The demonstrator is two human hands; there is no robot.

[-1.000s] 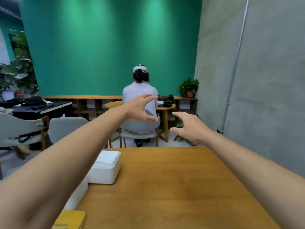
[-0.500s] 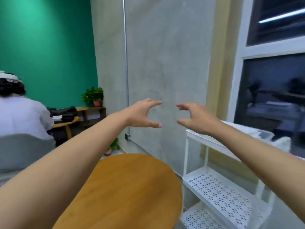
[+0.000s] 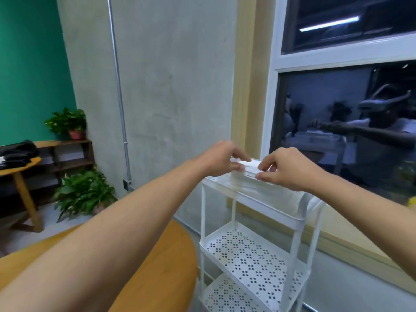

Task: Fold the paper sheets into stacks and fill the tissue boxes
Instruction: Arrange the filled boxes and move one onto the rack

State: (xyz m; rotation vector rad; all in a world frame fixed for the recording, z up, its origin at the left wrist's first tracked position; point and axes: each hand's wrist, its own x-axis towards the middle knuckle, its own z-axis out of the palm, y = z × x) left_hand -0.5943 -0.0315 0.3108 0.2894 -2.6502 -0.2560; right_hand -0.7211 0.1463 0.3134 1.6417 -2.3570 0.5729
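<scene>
Because round bench sits low and near, with thin white rack just past it, any lift back crosses gap. Paper stack lies on rack's top shelf, blurry. Left grip curls on its left end; right grip pinches right part. Loose sheets may slide, fan out, drop. Hard tug may rock rack.

I see a grey wall beside a green wall, a dark window, a white rack, a wooden table and plants.
</scene>
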